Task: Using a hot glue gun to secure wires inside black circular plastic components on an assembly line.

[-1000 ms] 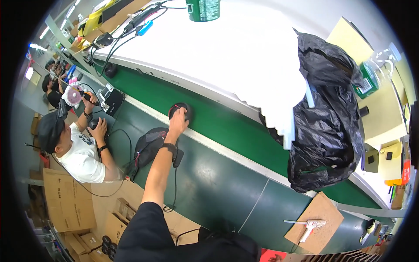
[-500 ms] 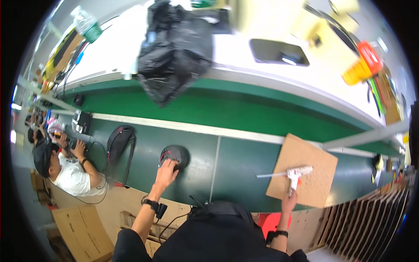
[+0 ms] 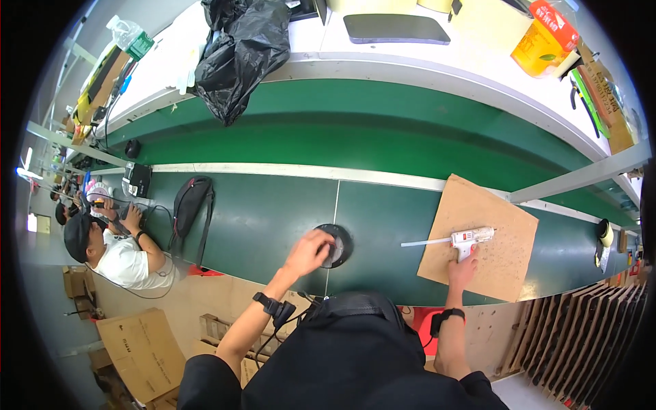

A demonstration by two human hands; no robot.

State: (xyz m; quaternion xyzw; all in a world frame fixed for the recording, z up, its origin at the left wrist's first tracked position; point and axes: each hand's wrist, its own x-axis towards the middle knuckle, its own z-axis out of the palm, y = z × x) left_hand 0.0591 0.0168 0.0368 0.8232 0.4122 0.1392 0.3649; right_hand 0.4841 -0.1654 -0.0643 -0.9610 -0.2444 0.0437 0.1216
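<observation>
My left hand (image 3: 309, 253) has its fingers curled onto a round black disc-shaped part (image 3: 346, 247) with a greyish middle. This part lies on the dark green table, across the pale seam; my fingers cover its left side. On the right, my right hand (image 3: 464, 269) grips the handle of a white glue gun (image 3: 471, 238). A pale glue stick (image 3: 425, 242) sticks out of the gun's rear, pointing left. Beneath the gun is a brown board (image 3: 509, 263) with specks on its surface.
A black sling bag (image 3: 189, 205) lies on the left, near a seated person (image 3: 130, 263) at the same table. Above the far side runs a white shelf (image 3: 403, 60) with a black plastic bag (image 3: 242, 58), a phone (image 3: 396, 29) and an orange drink container (image 3: 544, 41).
My left hand and the round black part have shifted right along the table, to the seam. My right hand still holds the glue gun over the board. The whole view has tilted slightly.
</observation>
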